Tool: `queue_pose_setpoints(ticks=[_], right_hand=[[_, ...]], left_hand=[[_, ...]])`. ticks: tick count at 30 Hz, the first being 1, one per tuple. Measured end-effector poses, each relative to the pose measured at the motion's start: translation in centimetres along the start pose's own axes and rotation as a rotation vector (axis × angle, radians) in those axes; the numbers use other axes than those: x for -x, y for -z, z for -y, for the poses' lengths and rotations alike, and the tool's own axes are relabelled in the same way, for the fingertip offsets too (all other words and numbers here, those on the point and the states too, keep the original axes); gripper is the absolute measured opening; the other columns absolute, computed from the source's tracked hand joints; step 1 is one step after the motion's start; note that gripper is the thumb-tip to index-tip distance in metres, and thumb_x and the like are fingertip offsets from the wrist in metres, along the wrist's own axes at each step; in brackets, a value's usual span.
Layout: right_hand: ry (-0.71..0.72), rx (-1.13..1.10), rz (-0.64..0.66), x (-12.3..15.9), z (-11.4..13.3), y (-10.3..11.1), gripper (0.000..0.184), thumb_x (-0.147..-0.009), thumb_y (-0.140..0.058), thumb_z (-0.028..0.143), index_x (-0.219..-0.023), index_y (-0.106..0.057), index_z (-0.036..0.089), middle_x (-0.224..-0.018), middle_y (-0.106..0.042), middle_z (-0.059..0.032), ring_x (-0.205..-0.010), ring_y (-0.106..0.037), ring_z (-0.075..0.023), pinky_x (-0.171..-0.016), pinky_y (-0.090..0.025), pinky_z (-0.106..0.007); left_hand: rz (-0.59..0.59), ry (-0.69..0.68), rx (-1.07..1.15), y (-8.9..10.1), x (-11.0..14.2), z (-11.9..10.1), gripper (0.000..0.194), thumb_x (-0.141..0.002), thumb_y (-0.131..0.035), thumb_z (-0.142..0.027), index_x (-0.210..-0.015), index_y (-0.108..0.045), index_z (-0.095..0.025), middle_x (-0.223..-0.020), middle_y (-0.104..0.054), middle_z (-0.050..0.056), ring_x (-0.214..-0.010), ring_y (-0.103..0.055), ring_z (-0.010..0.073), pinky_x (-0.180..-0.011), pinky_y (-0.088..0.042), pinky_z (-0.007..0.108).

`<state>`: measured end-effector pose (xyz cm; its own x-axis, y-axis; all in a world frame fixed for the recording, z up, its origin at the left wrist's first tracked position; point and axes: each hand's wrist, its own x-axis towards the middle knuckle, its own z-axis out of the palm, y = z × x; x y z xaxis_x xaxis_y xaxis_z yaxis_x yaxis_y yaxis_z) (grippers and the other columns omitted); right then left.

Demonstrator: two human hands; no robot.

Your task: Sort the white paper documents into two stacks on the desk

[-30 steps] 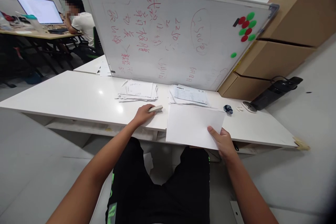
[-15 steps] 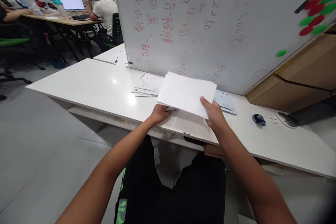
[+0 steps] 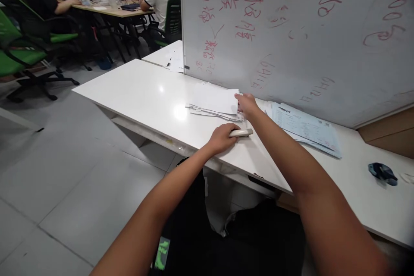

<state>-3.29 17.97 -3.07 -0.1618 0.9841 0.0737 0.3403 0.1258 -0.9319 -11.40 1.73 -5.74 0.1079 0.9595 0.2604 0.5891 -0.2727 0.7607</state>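
My left hand [image 3: 222, 139] rests on the white desk near its front edge, closed around a pale stapler [image 3: 242, 133] whose end points right. Beyond it, my right hand [image 3: 247, 105] grips the right edge of blank white sheets [image 3: 216, 98] between thumb and fingers. Those sheets lie over a loose paper stack [image 3: 213, 114] with uneven edges. The fingertips under the sheets are hidden.
Printed light-blue sheets [image 3: 300, 125] lie right of my right forearm. Farther right is a dark blue crumpled item [image 3: 383, 173]. A whiteboard [image 3: 291, 56] stands along the desk's back. People sit at another table [image 3: 119, 11] at the far left.
The white sheets have gone from between both hands down onto the paper stack, with my right hand still at their edge. My left hand has come away with the stapler. The view has shifted left.
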Motion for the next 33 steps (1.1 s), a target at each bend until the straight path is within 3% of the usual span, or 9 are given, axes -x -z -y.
queue_pose_setpoints(ticks=[2, 5, 7, 10, 12, 15, 19, 26, 33], right_hand=[[-0.015, 0.115, -0.040, 1.1, -0.3, 2.7, 0.054, -0.079, -0.057, 0.049, -0.120, -0.051, 0.015, -0.117, -0.059, -0.0137, -0.104, -0.058, -0.0247, -0.084, -0.050, -0.040], [0.225, 0.432, -0.034, 3.9, -1.8, 8.7, 0.044, -0.083, -0.053, 0.045, -0.118, -0.056, 0.018, -0.126, -0.058, -0.0115, -0.116, -0.052, -0.0255, -0.102, -0.037, -0.043], [0.307, 0.657, -0.056, 6.1, -4.0, 13.2, 0.045, -0.085, -0.048, 0.043, -0.120, -0.057, 0.016, -0.129, -0.056, -0.0138, -0.122, -0.047, -0.0281, -0.106, -0.032, -0.045], [0.218, 0.852, -0.097, 8.9, -8.5, 18.7, 0.058, -0.084, -0.048, 0.048, -0.132, -0.048, 0.016, -0.137, -0.049, -0.0158, -0.129, -0.040, -0.0313, -0.106, -0.030, -0.047], [0.112, 0.918, -0.149, 10.3, -11.1, 20.7, 0.070, -0.081, -0.050, 0.056, -0.137, -0.042, 0.015, -0.143, -0.041, -0.0171, -0.134, -0.033, -0.0342, -0.107, -0.025, -0.052], [0.085, 0.941, -0.226, 11.6, -13.2, 21.5, 0.073, -0.082, -0.045, 0.062, -0.137, -0.041, 0.014, -0.144, -0.041, -0.0179, -0.134, -0.033, -0.0339, -0.107, -0.023, -0.052], [0.155, 0.947, -0.316, 12.2, -12.7, 21.0, 0.070, -0.083, -0.047, 0.061, -0.132, -0.047, 0.012, -0.130, -0.055, -0.0192, -0.123, -0.045, -0.0335, -0.103, -0.027, -0.049], [0.238, 0.915, -0.386, 12.9, -11.6, 20.9, 0.040, -0.091, -0.040, 0.044, -0.107, -0.064, 0.016, -0.103, -0.068, -0.0128, -0.098, -0.056, -0.0276, -0.093, -0.031, -0.042], [0.274, 0.908, -0.386, 12.9, -11.8, 21.0, 0.037, -0.094, -0.031, 0.027, -0.107, -0.064, 0.017, -0.111, -0.067, -0.0115, -0.100, -0.056, -0.0259, -0.092, -0.030, -0.040]], left_hand=[[0.001, 0.007, -0.004, 0.0, 0.0, -0.1, 0.030, -0.074, -0.054, -0.018, -0.103, -0.061, -0.021, -0.105, -0.064, 0.004, -0.098, -0.057, 0.0226, -0.085, -0.045, 0.034], [0.004, 0.017, -0.025, 0.1, 0.1, -0.4, 0.027, -0.074, -0.056, -0.018, -0.100, -0.062, -0.022, -0.103, -0.065, 0.004, -0.096, -0.058, 0.0230, -0.084, -0.045, 0.034], [0.007, 0.034, -0.034, 0.1, 0.2, -0.5, 0.027, -0.074, -0.056, -0.018, -0.100, -0.063, -0.022, -0.103, -0.066, 0.003, -0.096, -0.058, 0.0233, -0.083, -0.045, 0.033], [0.002, 0.059, -0.042, 0.1, 0.2, -0.6, 0.028, -0.074, -0.057, -0.019, -0.101, -0.063, -0.023, -0.104, -0.066, 0.003, -0.096, -0.059, 0.0234, -0.082, -0.046, 0.033], [-0.001, 0.068, -0.057, 0.1, 0.3, -0.7, 0.028, -0.075, -0.057, -0.019, -0.101, -0.063, -0.023, -0.104, -0.066, 0.003, -0.097, -0.058, 0.0235, -0.083, -0.046, 0.033], [0.006, 0.075, -0.087, 0.1, 0.3, -1.0, 0.028, -0.075, -0.056, -0.020, -0.103, -0.062, -0.024, -0.106, -0.065, 0.003, -0.098, -0.058, 0.0236, -0.083, -0.045, 0.032], [0.020, 0.103, -0.104, 0.2, 0.3, -1.6, 0.027, -0.077, -0.056, -0.022, -0.103, -0.061, -0.024, -0.107, -0.065, 0.003, -0.098, -0.058, 0.0233, -0.083, -0.046, 0.032], [0.002, 0.133, -0.108, 0.0, 0.4, -2.0, 0.026, -0.078, -0.055, -0.024, -0.103, -0.060, -0.024, -0.105, -0.065, 0.002, -0.097, -0.059, 0.0221, -0.083, -0.046, 0.032], [-0.012, 0.146, -0.116, -0.1, 0.4, -2.1, 0.026, -0.077, -0.056, -0.022, -0.102, -0.061, -0.025, -0.104, -0.066, 0.000, -0.096, -0.060, 0.0215, -0.081, -0.046, 0.031]])
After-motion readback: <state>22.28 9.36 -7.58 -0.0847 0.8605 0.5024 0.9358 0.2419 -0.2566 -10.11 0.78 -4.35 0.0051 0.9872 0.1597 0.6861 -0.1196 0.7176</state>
